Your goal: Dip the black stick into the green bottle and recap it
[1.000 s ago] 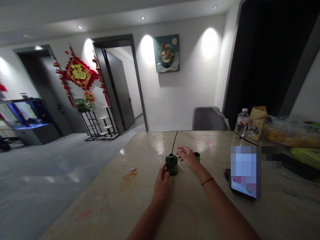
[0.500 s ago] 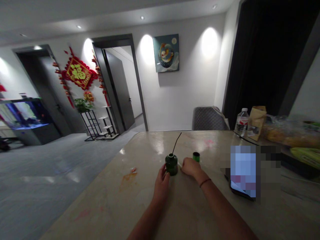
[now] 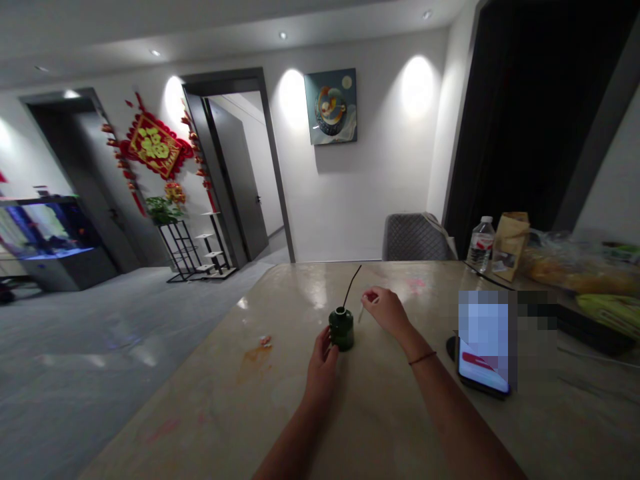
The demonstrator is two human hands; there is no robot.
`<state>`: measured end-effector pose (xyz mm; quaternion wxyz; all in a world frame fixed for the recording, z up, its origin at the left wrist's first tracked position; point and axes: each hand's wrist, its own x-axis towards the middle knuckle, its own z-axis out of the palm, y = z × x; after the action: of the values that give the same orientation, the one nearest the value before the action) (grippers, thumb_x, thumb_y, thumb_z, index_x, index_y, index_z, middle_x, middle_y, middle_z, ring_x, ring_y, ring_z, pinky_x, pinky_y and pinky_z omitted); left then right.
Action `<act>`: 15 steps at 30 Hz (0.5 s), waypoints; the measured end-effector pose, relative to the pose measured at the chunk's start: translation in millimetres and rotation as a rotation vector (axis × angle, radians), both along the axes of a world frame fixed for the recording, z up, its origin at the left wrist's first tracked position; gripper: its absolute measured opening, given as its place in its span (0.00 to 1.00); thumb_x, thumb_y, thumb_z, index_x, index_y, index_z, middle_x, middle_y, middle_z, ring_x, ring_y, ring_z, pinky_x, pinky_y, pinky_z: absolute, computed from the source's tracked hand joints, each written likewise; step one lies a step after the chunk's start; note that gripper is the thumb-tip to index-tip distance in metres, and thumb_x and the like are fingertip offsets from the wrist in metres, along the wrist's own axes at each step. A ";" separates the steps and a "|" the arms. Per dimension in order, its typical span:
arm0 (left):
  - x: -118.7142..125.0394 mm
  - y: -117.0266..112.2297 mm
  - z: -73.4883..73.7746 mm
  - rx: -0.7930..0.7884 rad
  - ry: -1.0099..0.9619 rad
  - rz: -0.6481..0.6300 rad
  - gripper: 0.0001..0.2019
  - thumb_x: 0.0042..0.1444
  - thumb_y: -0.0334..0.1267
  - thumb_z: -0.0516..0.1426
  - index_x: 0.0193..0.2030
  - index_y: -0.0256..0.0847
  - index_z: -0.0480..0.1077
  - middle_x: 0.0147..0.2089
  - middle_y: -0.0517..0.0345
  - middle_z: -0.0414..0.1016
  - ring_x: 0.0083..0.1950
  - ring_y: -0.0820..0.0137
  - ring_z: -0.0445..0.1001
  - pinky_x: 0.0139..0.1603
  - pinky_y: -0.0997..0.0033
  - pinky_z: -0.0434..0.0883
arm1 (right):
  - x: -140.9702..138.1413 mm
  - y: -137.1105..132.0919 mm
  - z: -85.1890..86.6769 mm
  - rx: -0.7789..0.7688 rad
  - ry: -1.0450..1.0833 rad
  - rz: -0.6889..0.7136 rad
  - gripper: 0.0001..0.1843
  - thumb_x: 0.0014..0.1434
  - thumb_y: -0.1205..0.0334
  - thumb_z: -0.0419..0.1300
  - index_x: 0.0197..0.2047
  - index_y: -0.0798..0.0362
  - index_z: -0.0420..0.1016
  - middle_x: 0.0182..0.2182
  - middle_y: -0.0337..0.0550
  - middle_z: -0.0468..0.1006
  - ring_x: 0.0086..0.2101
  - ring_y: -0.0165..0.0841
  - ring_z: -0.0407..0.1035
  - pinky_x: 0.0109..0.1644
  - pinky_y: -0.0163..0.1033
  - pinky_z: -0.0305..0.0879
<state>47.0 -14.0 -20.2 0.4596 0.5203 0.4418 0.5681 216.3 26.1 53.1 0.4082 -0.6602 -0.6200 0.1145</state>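
Observation:
My left hand (image 3: 320, 367) is wrapped around a dark green glass bottle (image 3: 341, 330) standing on the marble tabletop (image 3: 200, 380). A thin black stem (image 3: 351, 287) rises from the bottle's pale mouth and leans to the right. My right hand (image 3: 385, 311) is raised just right of the bottle, its fingertips pinching a thin white stick (image 3: 361, 313). The small green cap seen earlier does not show now; my right hand may hide it.
A phone (image 3: 483, 373) lies to the right, partly blurred out. A water bottle (image 3: 481, 245), paper bag (image 3: 510, 245) and plastic food bag (image 3: 570, 273) stand at the far right. An orange stain (image 3: 256, 357) marks the tabletop. A grey chair (image 3: 415, 238) stands beyond.
My right hand has lifted and moved toward the bottle, with the white stick now up at its fingertips. The green cap no longer shows. My left hand stays on the bottle.

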 end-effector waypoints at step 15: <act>-0.9 3.6 -5.3 -0.019 -0.038 -0.008 0.24 0.46 0.37 0.55 0.52 0.38 0.59 0.55 0.45 0.65 0.56 0.63 0.64 0.56 0.62 0.60 | -1.5 1.2 -6.9 -0.006 -0.008 0.111 0.10 0.50 0.59 0.56 0.29 0.56 0.75 0.29 0.47 0.78 0.31 0.32 0.71 0.35 0.33 0.61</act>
<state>46.2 -10.4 -25.4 0.4752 0.5067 0.4363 0.5718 214.8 27.3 46.2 0.3964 -0.6265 -0.6571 0.1362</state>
